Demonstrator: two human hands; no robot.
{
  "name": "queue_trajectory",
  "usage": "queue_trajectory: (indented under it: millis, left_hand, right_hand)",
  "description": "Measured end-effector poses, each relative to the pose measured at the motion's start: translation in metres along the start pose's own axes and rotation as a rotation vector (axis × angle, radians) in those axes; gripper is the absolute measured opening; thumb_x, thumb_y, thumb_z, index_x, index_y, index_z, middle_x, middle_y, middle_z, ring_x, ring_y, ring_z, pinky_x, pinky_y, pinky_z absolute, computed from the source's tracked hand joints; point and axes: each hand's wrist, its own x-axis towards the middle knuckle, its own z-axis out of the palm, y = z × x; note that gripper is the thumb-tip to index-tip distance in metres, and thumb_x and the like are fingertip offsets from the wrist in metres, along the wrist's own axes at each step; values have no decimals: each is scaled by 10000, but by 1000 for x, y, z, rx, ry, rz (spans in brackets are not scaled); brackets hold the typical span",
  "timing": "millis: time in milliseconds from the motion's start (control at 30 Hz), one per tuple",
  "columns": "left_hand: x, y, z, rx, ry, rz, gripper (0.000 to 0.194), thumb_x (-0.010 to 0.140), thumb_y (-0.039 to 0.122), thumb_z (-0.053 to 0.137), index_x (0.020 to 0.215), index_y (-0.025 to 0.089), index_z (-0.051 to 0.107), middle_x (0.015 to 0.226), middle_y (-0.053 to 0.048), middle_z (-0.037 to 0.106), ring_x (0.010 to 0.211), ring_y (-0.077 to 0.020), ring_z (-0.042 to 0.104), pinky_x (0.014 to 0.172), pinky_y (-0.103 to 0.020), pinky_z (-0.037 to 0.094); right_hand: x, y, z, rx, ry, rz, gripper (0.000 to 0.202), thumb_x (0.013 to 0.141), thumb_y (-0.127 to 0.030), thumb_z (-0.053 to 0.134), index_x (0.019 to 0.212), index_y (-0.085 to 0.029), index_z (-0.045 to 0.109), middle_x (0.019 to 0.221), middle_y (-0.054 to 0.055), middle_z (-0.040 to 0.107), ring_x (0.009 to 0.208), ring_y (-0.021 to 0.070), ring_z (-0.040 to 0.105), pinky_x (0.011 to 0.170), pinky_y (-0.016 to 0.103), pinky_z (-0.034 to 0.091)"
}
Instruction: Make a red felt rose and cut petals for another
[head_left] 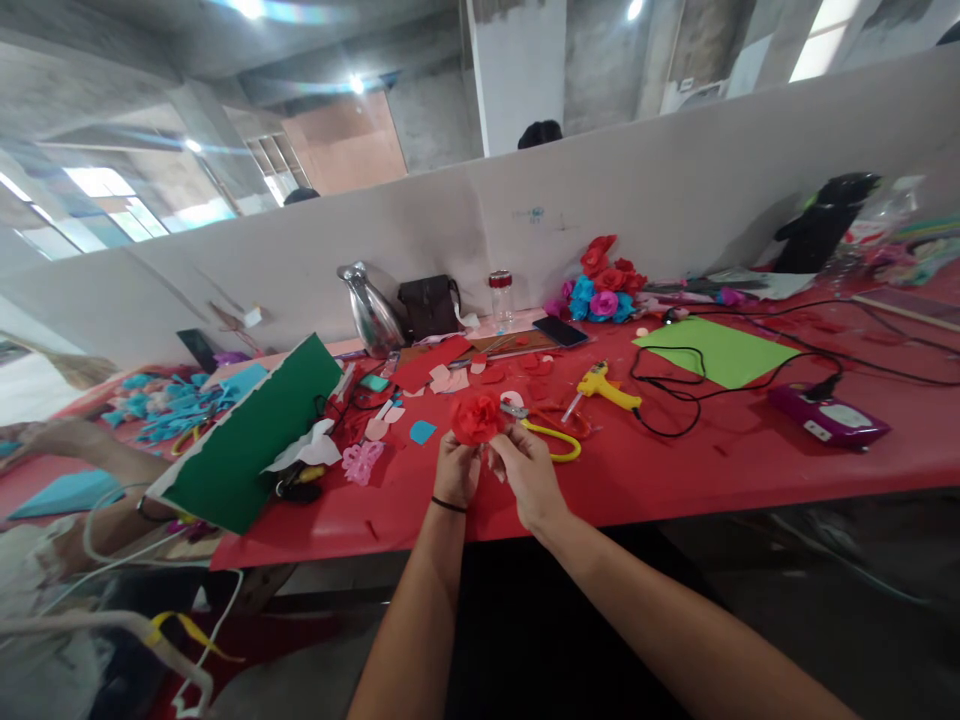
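Note:
A red paper flower (477, 418) is held up over the table's front part, between my two hands. My left hand (457, 472) is closed round the flower's underside, with a dark band at the wrist. From the right, my right hand (528, 472) touches the flower's lower right side with fingers bent together. Just right of the flower lie yellow-handled scissors (562, 442). Farther right rests a yellow glue gun (606, 386) with a black cord. Cut paper pieces (448, 379) are scattered behind my hands.
A green board (251, 440) leans at the left, beside another person's arm (97, 450). Behind stand a steel flask (371, 310), a dark bag (430, 306), a jar (501, 298) and a bunch of paper flowers (604, 285). A purple power box (828, 415) sits at the right.

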Motion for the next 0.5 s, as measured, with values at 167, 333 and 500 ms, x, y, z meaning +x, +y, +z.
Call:
queue_trajectory:
  millis: [167,333,500]
  left_hand:
    - [1,-1,0,4,16,11,279,462,207,814,499,155,542,471,61,491,453,-42,407,476,-184,341]
    - [2,-2,-1,14,17,-5,301,477,237,817,476,157,526,443,55,465,447,-53,407,471,-198,349]
    - [2,-2,0,4,49,3,309,456,218,829,499,159,529,455,68,466,464,-44,408,496,-189,360]
  right_hand:
    - [-2,0,-1,-39,-4,-3,242,702,-301,585,537,-210,434,417,-80,432,384,57,326,397,214,238]
    - [-2,-1,-7,-120,-8,-50,218,724,-302,562,554,-207,464,437,-75,452,401,63,338,406,216,243]
    - [2,-8,-18,-136,61,-82,228,756,-364,543,595,-203,532,436,-56,473,397,79,372,392,213,274]
